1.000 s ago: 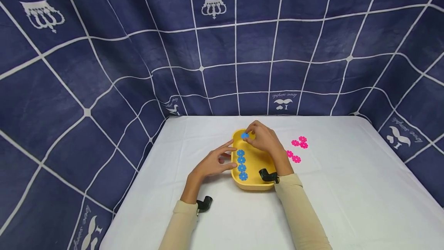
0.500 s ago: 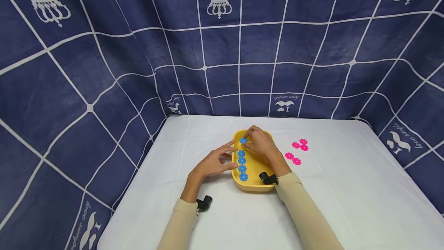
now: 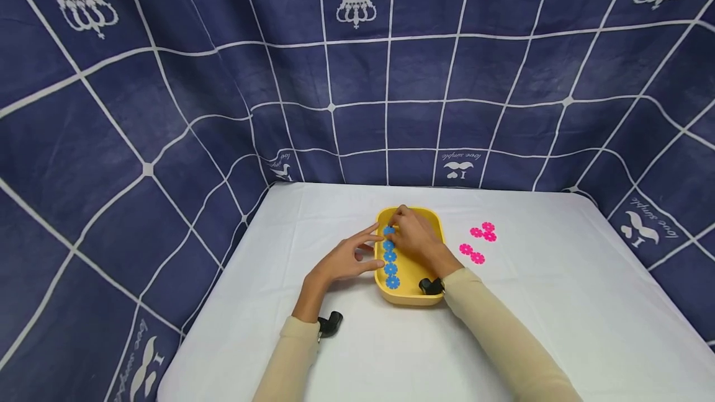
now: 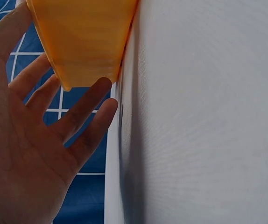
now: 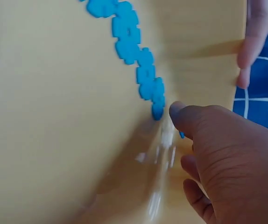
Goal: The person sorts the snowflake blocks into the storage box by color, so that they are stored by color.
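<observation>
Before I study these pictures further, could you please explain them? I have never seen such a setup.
There is no machine here, only a person's two bare hands. The wide picture comes from a camera worn on the head; the two close ones come from a black camera on each wrist.

On the white tablecloth stands a yellow tray, with four blue flower-shaped discs in a line along its left side. Five pink flower-shaped discs lie to its right.

The right hand pinches another blue disc at the line's far end. The left hand is spread at the tray's left wall.
</observation>
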Demonstrator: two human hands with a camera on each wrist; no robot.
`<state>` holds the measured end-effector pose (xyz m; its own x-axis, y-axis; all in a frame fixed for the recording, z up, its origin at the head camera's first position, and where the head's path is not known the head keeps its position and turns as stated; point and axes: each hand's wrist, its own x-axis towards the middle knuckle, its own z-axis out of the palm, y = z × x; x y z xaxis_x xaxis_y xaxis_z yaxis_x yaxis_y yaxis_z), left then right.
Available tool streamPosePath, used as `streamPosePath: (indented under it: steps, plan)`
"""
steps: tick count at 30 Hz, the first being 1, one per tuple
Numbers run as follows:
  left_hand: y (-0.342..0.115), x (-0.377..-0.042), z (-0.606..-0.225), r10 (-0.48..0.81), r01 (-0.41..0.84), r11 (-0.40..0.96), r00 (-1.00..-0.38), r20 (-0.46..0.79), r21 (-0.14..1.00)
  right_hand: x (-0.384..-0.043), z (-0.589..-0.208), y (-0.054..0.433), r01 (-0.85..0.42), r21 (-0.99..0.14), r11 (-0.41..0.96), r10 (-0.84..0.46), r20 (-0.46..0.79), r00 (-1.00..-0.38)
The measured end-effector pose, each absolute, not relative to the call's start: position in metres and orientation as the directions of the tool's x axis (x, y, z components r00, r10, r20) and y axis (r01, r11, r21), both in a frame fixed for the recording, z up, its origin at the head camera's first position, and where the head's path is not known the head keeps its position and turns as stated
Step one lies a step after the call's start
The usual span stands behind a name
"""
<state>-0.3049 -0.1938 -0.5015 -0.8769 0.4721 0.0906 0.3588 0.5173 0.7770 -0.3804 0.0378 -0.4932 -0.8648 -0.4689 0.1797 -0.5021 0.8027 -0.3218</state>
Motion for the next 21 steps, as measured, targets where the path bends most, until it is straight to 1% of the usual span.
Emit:
streamPosePath:
  steps: [8,14,17,21]
  plan:
    - [-0.193,-0.3078,-0.5001,0.481,0.365,0.507,-0.872,0.095,0.781,-0.3815,-0.4976,0.0383,-0.515,-0.291,0.806,-0.488,0.167,-0.857]
    - [-0.194,-0.3072,-0.5006,0.488,0.379,0.51,-0.867,0.103,0.772,-0.3815,-0.499,0.0378,-0.507,-0.302,0.807,-0.485,0.151,-0.861]
    - [-0.1939,-0.307,-0.5011,0.492,0.386,0.505,-0.864,0.11,0.772,-0.381,-0.498,0.0384,-0.497,-0.324,0.805,-0.475,0.15,-0.867]
    - [-0.1955,-0.3063,-0.5003,0.482,0.373,0.512,-0.87,0.1,0.774,-0.3806,-0.4931,0.038,-0.451,-0.397,0.8,-0.424,0.159,-0.892]
